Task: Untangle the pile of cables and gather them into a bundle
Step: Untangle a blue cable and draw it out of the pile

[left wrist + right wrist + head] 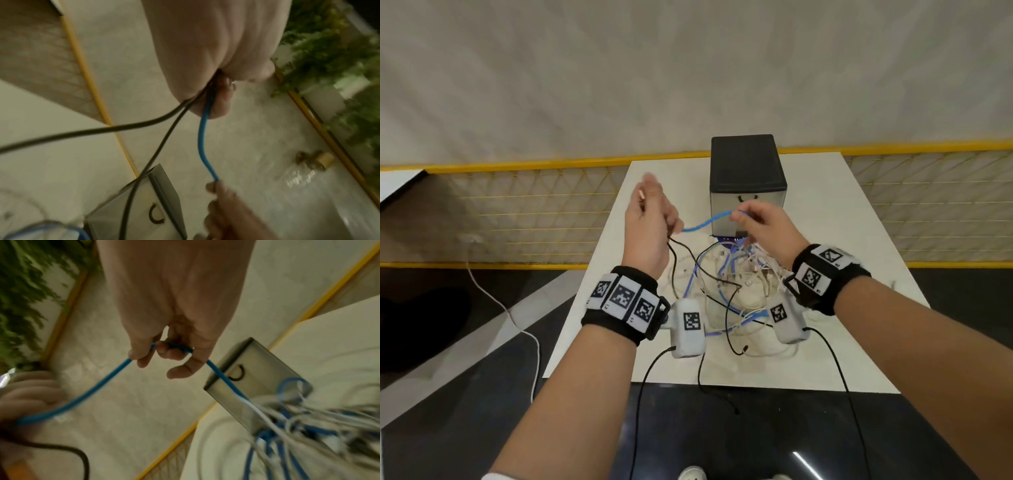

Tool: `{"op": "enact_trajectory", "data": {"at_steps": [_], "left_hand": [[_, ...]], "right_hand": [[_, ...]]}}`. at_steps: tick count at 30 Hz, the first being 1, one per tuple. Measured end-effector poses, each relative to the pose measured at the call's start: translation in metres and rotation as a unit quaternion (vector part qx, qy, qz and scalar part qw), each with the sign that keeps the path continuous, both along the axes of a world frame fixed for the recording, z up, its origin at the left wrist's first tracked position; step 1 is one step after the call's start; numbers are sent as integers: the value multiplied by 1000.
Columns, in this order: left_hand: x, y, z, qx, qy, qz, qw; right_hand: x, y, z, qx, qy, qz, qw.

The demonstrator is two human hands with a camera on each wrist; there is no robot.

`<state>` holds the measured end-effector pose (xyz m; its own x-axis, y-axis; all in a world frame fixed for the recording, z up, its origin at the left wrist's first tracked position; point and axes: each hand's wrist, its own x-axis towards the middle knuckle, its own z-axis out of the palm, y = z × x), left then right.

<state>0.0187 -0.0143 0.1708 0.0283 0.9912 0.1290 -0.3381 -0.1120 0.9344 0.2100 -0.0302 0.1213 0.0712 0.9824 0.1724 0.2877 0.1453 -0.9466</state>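
A tangled pile of blue, white and black cables (736,284) lies on the white table (842,240). Both hands are raised above it. My left hand (654,222) grips one end of a blue cable (705,222) together with two black cable strands (156,120). My right hand (756,219) pinches the same blue cable (92,386) between thumb and fingers further along, so a short span stretches between the hands. Past the right hand the blue cable (222,376) drops into the pile (298,426).
A black-topped grey box (748,185) stands at the table's far side, right behind the hands. A yellow-framed mesh barrier (517,212) runs behind the table. A white cord (517,318) lies on the floor at left. Black wrist-camera leads (839,373) hang over the table's near edge.
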Motion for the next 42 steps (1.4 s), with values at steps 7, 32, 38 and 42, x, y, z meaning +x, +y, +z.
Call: {"op": "enact_trajectory", "data": {"at_steps": [7, 32, 38, 42], "left_hand": [[18, -7, -1, 37, 391, -101, 914], [6, 4, 15, 150, 363, 98, 915], [-11, 10, 8, 132, 413, 82, 897], [6, -3, -7, 132, 514, -68, 845]], "right_hand": [[-13, 3, 34, 84, -36, 68, 993], [-3, -7, -16, -43, -147, 126, 980], [4, -9, -32, -68, -159, 83, 981], [-5, 0, -12, 25, -221, 111, 969]]}}
